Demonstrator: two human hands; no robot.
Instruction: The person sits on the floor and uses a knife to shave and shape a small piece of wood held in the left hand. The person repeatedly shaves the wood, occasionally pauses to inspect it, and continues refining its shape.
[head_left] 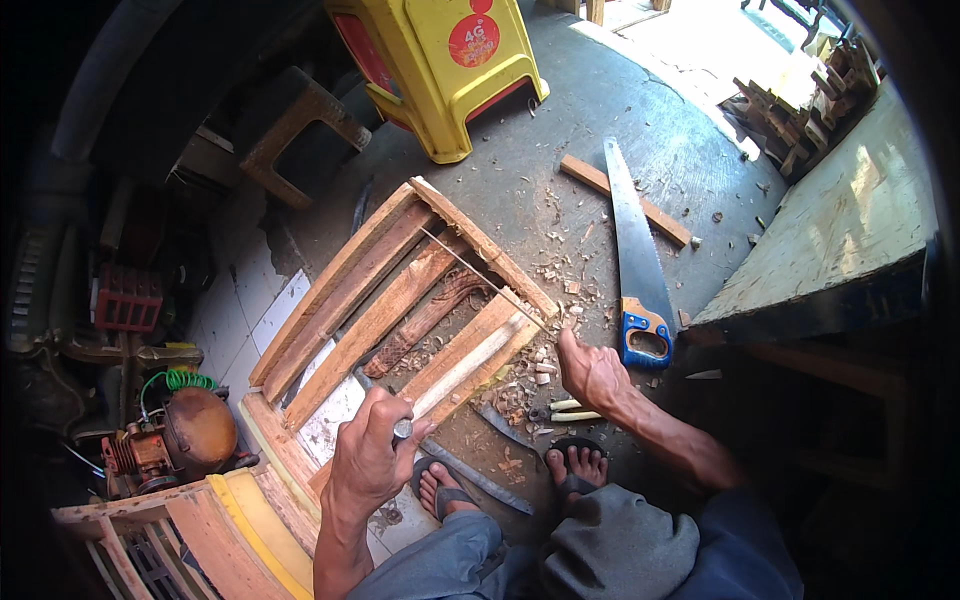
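My left hand (368, 450) is closed around a tool whose round grey metal end (402, 429) shows beside the thumb; the rest of it is hidden. A wooden frame with curved rails and slats (345, 375) lies tilted in front of me, its near slats just beyond that hand. My right hand (595, 375) is closed at the frame's right corner. A thin, straight rod or cord (470, 265) runs from its fingertips across the frame's opening toward the far rail. Inside the opening shows a carved brown wooden piece (425, 315).
A handsaw (640, 240) with a blue handle lies on the floor over a wooden batten (580, 175). Wood shavings (545, 375) litter the floor. A yellow plastic stool (440, 80) stands beyond, a pale panel (830, 230) at right. A small compressor (200, 425) sits left.
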